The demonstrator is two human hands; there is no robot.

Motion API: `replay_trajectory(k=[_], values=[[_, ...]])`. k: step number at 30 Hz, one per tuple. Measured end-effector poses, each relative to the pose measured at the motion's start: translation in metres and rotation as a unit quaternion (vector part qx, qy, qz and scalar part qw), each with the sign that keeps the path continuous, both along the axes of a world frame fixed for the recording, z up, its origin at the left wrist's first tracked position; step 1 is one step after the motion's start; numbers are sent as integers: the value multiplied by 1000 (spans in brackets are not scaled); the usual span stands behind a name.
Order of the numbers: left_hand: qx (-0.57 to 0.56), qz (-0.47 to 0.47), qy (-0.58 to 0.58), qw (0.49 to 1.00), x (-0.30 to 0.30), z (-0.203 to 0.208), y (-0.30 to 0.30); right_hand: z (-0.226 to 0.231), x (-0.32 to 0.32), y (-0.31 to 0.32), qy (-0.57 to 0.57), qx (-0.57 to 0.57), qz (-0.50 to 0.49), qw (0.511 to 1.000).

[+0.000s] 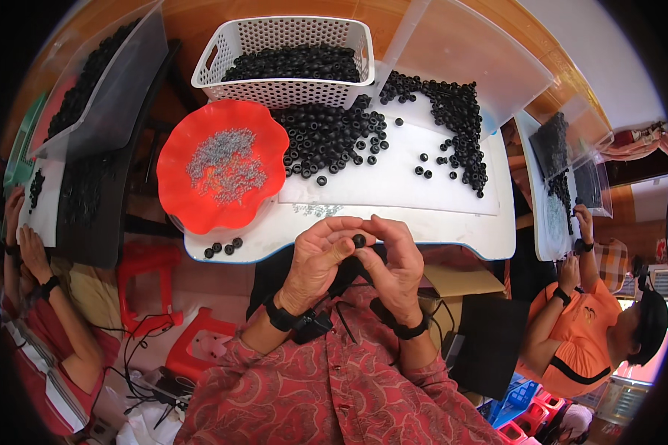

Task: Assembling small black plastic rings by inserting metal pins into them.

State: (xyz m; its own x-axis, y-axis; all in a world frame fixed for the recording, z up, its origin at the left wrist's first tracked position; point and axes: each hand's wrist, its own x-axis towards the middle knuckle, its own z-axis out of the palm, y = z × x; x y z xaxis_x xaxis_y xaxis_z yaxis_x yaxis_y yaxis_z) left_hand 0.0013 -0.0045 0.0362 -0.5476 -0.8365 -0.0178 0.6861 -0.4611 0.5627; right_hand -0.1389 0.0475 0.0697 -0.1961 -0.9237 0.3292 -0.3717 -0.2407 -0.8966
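A small black round piece with a hole [359, 241] is pinched between my fingertips, just off the table's near edge. My left hand [315, 259] grips it from the left with thumb and fingers. From the other side my right hand [395, 267] closes on it, its thumb raised beside the piece. Whether a second, smaller part is between the fingers I cannot tell. Beyond my hands, a pile of matching black pieces [319, 137] spreads on the table. Left of the pile stands a red wavy-edged dish [177, 174] with many tiny silvery pieces [226, 167].
A white perforated basket [289, 92] full of black pieces stands at the back. A clear bin [467, 52] lies tipped at back right, black pieces spilling out. Several loose pieces [228, 249] lie near the white table's [423, 226] left edge. Co-workers sit left and right [579, 326].
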Motion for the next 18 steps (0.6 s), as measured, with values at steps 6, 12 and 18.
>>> replay_trajectory(k=[6,12,18], values=[[-5,-19,-3,1000,0,-5,3,-8,16,9,-143,49,21,988],[-4,-33,11,999,-1,-10,5,-12,29,6,-212,112,22,971],[4,-30,23,999,0,-5,4,-8,29,4,-229,134,26,964]])
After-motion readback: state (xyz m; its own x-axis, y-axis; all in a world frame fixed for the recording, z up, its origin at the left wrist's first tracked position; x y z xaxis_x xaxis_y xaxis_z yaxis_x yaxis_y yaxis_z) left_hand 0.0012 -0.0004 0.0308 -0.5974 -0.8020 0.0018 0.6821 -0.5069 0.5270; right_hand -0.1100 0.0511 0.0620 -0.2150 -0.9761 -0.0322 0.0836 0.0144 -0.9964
